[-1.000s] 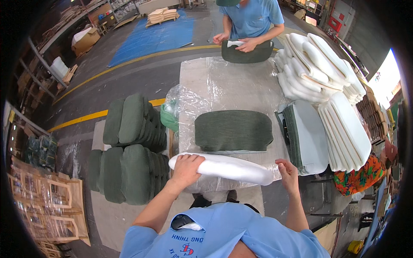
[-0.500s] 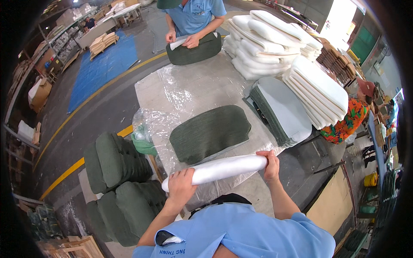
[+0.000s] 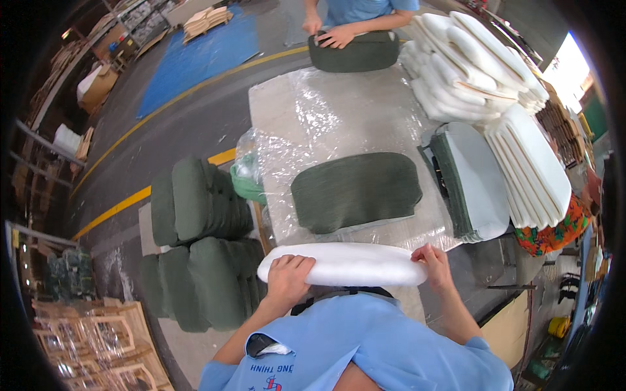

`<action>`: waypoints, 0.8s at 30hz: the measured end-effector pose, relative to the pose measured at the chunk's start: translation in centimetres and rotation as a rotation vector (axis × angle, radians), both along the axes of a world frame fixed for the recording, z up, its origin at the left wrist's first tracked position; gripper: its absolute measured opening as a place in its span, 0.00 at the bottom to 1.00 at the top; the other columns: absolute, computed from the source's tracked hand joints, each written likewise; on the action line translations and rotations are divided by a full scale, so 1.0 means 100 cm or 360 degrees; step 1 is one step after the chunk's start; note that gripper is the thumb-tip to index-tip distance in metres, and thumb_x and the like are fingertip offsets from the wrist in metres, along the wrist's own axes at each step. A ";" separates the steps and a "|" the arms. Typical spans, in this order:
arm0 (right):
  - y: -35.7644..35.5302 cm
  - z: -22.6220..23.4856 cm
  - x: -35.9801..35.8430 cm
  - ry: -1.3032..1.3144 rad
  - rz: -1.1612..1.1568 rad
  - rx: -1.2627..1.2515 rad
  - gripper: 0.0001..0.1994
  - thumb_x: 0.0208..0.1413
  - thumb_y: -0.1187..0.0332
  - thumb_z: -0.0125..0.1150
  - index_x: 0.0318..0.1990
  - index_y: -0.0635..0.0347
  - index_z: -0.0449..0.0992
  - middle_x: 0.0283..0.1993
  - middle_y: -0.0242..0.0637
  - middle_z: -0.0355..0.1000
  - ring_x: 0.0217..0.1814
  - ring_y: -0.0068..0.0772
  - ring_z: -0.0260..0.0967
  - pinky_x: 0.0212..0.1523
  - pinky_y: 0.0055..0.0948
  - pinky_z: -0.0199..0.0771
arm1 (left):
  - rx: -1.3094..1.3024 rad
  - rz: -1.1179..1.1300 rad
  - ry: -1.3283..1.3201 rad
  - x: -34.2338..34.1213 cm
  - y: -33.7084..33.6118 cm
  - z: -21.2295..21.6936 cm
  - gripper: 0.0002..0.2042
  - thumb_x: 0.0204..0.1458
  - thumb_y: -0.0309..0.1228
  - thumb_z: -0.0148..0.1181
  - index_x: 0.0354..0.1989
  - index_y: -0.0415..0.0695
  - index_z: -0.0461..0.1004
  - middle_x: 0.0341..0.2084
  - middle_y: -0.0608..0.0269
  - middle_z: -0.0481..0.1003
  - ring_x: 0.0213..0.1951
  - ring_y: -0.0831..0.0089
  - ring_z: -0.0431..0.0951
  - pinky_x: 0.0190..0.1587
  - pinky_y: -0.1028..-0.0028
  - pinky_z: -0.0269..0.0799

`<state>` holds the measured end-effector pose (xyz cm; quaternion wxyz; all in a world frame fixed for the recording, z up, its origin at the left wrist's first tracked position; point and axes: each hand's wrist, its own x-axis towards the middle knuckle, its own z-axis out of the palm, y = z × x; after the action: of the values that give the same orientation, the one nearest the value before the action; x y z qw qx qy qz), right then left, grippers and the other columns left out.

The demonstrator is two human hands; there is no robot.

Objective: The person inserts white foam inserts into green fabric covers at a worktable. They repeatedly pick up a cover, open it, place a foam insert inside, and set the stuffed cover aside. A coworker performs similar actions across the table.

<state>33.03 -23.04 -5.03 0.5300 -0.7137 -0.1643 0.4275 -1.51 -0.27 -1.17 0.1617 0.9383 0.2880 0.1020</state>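
A long white padded cushion piece [image 3: 352, 264] is held level in front of my body, off the table's near edge. My left hand [image 3: 289, 277] wraps over its left end. At the other end, my right hand [image 3: 433, 260] pinches the corner between thumb and fingers. Just beyond the padding, a dark green fabric cover [image 3: 358, 190] lies flat on the plastic-covered table [image 3: 339, 124]. A little grey-white edge shows from under the cover's near side.
Stacked green cushions [image 3: 215, 280] stand at left. On the table's right are grey-green covers [image 3: 473, 182], white pads [image 3: 531, 166] and a taller white pile [image 3: 463, 65]. Across the table, a co-worker's hands [image 3: 336, 36] handle another green cushion [image 3: 355, 53]. Wooden frames [image 3: 98, 339] sit lower left.
My view has turned, shifting the scene rightward. The white piece has come closer to my body and is now more level. The co-worker's white strip is no longer visible.
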 end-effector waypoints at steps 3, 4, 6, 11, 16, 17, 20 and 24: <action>0.053 0.033 0.018 -0.0751 0.0471 -0.0266 0.16 0.66 0.57 0.67 0.43 0.64 0.84 0.39 0.37 0.82 0.44 0.27 0.77 0.48 0.33 0.75 | -0.0026 0.0073 -0.0057 0.000 -0.007 0.003 0.18 0.44 0.29 0.69 0.47 0.51 0.81 0.42 0.66 0.83 0.48 0.58 0.81 0.54 0.56 0.72; 0.076 0.038 0.019 -0.0883 0.0562 -0.0231 0.15 0.58 0.61 0.75 0.46 0.61 0.84 0.42 0.40 0.82 0.46 0.33 0.80 0.44 0.36 0.77 | -0.0055 0.0064 -0.0068 0.002 -0.008 0.005 0.19 0.42 0.27 0.69 0.47 0.50 0.80 0.43 0.65 0.83 0.48 0.58 0.81 0.54 0.56 0.71; 0.123 0.037 0.010 -0.1195 0.0896 0.0132 0.16 0.54 0.64 0.77 0.47 0.58 0.82 0.43 0.40 0.80 0.48 0.42 0.79 0.46 0.40 0.78 | -0.0105 0.0044 -0.0085 0.004 -0.004 0.012 0.22 0.39 0.24 0.69 0.48 0.49 0.79 0.43 0.64 0.81 0.49 0.58 0.79 0.55 0.57 0.69; 0.221 -0.005 -0.045 -0.1909 0.1779 0.0444 0.25 0.48 0.68 0.76 0.55 0.52 0.76 0.59 0.45 0.70 0.65 0.52 0.66 0.65 0.54 0.65 | -0.0087 0.0072 -0.0070 0.005 0.002 0.009 0.23 0.37 0.24 0.71 0.47 0.49 0.79 0.42 0.64 0.81 0.48 0.58 0.79 0.54 0.58 0.68; 0.253 -0.048 -0.071 -0.2203 0.1948 0.0526 0.23 0.47 0.70 0.72 0.53 0.53 0.75 0.60 0.47 0.67 0.65 0.54 0.64 0.65 0.58 0.64 | -0.0151 0.0073 0.0028 0.005 0.004 0.015 0.25 0.37 0.25 0.71 0.49 0.50 0.79 0.44 0.64 0.80 0.50 0.59 0.79 0.56 0.58 0.68; 0.256 -0.054 -0.071 -0.2202 0.1888 0.0530 0.22 0.47 0.71 0.71 0.51 0.53 0.75 0.59 0.46 0.69 0.64 0.53 0.65 0.64 0.56 0.65 | -0.0162 0.0070 0.0057 0.005 0.003 0.017 0.25 0.37 0.26 0.71 0.50 0.50 0.79 0.46 0.65 0.81 0.51 0.59 0.79 0.56 0.58 0.69; 0.271 -0.052 -0.058 -0.1812 0.1502 0.0528 0.15 0.48 0.74 0.66 0.46 0.56 0.77 0.50 0.43 0.73 0.57 0.53 0.70 0.58 0.52 0.71 | -0.0230 0.0018 0.0201 0.004 0.003 0.020 0.27 0.41 0.29 0.72 0.55 0.50 0.79 0.52 0.63 0.80 0.56 0.59 0.78 0.60 0.58 0.69; 0.291 -0.006 -0.045 -0.1572 0.1152 0.0706 0.11 0.52 0.74 0.62 0.43 0.59 0.77 0.42 0.44 0.76 0.49 0.54 0.74 0.51 0.49 0.76 | -0.0542 -0.0094 0.0248 -0.002 0.014 0.026 0.32 0.53 0.38 0.72 0.68 0.49 0.73 0.65 0.56 0.74 0.66 0.54 0.73 0.69 0.56 0.66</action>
<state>28.52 6.02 -5.67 0.3493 -0.5993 -0.7031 0.1565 -1.75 1.14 1.46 0.2981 0.9106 0.2852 -0.0261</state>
